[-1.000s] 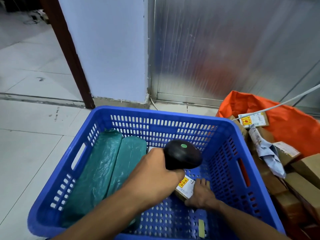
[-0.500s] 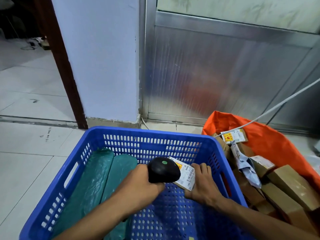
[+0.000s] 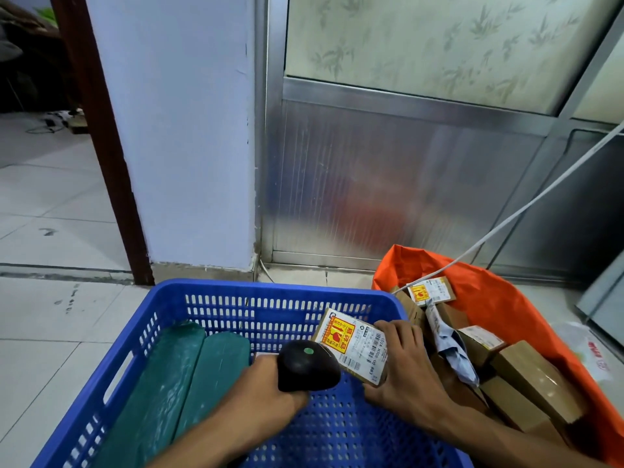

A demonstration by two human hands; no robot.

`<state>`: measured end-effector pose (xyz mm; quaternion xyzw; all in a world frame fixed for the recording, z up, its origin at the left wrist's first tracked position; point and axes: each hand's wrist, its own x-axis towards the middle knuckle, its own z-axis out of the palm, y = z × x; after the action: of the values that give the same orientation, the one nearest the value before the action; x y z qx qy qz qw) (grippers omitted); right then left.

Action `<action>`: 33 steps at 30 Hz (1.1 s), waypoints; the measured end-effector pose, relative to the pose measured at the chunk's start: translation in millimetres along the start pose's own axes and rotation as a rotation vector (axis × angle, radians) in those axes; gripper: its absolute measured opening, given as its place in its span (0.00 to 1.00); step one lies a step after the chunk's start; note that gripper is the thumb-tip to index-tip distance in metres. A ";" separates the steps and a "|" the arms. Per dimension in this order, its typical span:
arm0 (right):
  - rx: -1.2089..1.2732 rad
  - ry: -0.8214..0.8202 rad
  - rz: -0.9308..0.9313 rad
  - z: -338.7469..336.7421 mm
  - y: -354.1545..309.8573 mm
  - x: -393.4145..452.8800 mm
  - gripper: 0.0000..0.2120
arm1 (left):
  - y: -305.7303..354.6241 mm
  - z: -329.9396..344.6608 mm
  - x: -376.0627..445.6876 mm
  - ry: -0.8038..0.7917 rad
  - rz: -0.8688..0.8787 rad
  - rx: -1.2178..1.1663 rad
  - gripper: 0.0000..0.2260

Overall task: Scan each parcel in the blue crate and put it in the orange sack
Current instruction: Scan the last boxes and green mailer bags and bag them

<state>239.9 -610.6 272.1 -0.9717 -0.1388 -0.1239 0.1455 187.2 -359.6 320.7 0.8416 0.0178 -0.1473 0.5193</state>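
- Tilting the small cardboard parcel (image 3: 354,346) label-up, the right hand (image 3: 405,373) grips it by its right edge, fingers curled over the top and thumb underneath. That leaves the barcode face bare and turned toward the scanner.
- The left hand (image 3: 260,396) is wrapped round the grip of the black scanner (image 3: 308,365), whose head sits just left of the parcel and almost touches its near corner. A green dot shows on top. I judge the nose is held this close so the label's barcode falls in its reading line.
- The parcel is lifted clear of the floor of the blue crate (image 3: 270,292), above its right half and between the two hands. Raised like this, it can pass straight over the crate's right wall once read.
- The orange sack (image 3: 489,298) lies open just right of the right hand, touching the crate. It already holds several brown boxes (image 3: 533,376) and a crumpled grey mailer (image 3: 449,342), so the drop should be a short sideways reach.
- Two green wrapped parcels (image 3: 189,373) lie side by side in the crate, left of the left hand, apparently not yet scanned.
- A white cable (image 3: 526,211) runs from upper right down toward the sack's mouth, beyond the right hand. It could snag a carried parcel.
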 end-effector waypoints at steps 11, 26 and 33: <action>-0.007 0.158 0.061 8.1 -19.3 -7.1 0.42 | 13.8 4.5 -7.4 -0.060 -0.055 -0.184 0.08; 0.007 0.122 0.033 13.7 -26.4 -4.1 0.42 | 10.3 3.6 -12.3 -0.017 -0.059 -0.144 0.05; 0.008 0.086 0.019 15.1 -31.6 -8.2 0.46 | 9.3 5.2 -12.6 -0.032 -0.082 -0.151 0.05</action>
<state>225.6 -578.7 263.6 -0.9662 -0.1235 -0.1635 0.1564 175.6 -366.9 330.0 0.7961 0.0552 -0.1800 0.5751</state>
